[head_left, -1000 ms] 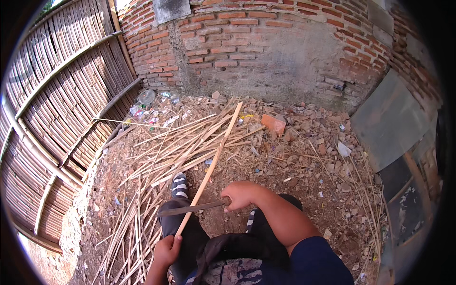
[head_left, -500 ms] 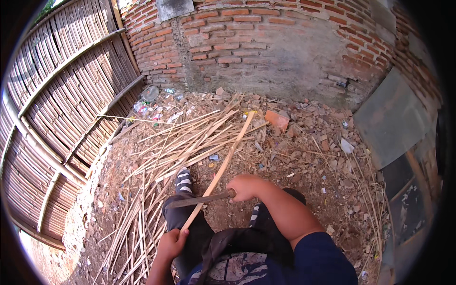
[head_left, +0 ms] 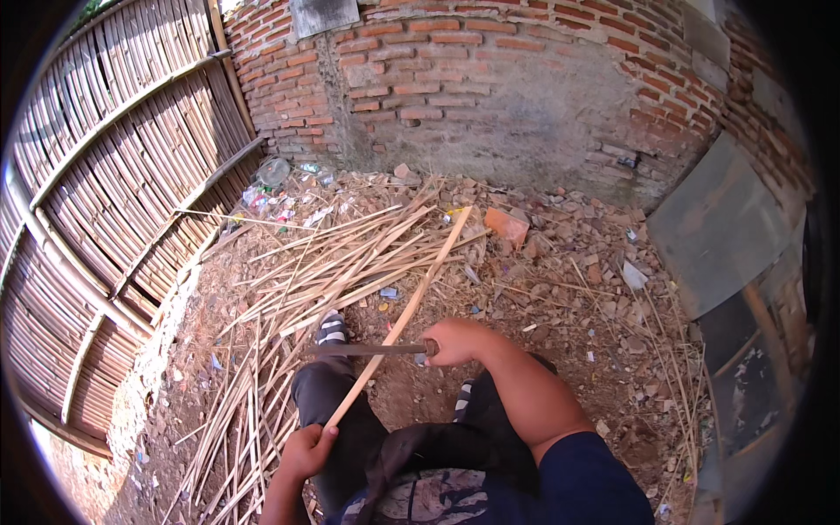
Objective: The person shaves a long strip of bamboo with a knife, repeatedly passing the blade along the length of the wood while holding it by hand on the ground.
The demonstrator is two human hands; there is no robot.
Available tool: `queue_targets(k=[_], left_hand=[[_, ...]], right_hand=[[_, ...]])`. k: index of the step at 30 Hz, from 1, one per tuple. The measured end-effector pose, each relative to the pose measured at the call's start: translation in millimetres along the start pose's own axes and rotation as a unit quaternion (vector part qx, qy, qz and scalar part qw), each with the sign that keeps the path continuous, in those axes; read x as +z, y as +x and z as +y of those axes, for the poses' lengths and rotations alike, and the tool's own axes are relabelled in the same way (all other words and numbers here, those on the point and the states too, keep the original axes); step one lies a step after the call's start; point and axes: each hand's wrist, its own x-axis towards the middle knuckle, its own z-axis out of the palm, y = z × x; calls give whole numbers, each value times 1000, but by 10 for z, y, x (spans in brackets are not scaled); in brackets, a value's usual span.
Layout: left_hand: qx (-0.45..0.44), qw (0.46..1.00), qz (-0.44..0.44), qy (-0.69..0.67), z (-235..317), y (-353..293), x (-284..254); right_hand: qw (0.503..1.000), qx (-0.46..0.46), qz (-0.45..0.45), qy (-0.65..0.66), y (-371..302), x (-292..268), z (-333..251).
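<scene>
My right hand (head_left: pixel 457 341) is closed round the handle of a long-bladed knife (head_left: pixel 372 350), whose dark blade points left and crosses a pale bamboo strip (head_left: pixel 420 293). My left hand (head_left: pixel 308 451) grips the near end of that strip over my left thigh. The strip slants away to the upper right, its far end over the rubble. Blade and strip overlap about midway between my hands; the handle is mostly hidden in my fist.
Many split bamboo strips (head_left: pixel 350 262) lie heaped ahead and down my left side. Broken brick (head_left: pixel 506 226) and litter cover the ground. A bamboo fence (head_left: pixel 131 175) stands left, a brick wall (head_left: pixel 437 96) ahead, and grey sheets (head_left: pixel 722 227) lean at the right.
The knife has turned from a slant to nearly level and sits slightly higher along the strip. My left hand still holds the strip's near end; the view has shifted slightly.
</scene>
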Motion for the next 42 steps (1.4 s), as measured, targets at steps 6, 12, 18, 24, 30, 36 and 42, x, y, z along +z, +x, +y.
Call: queue_targets(k=[6,12,18,24,30,36,42], left_hand=[[3,1000,7,23,-49,-22,44],[12,999,30,18,-58,-39,35],[-13,1000,-4,10,4,-8,1],[-5,1000,20,18,12,-34,34],[6,999,33,23,-11,-21,60],[-7,999,-10,52,49,15,11],[14,1000,11,18,24,-13,31]], right_hand=[[995,51,7,90,273,50,438],[985,101,120,77,197,-32,369],[994,-39,-28,-95,-60,59,-324],[1000,13,-8,20,89,-34,108],[993,86,75,14,29,-119,161],[996,-8,-58,-71,-40,73,-235],[999,34,-15,22,120,-59,188]])
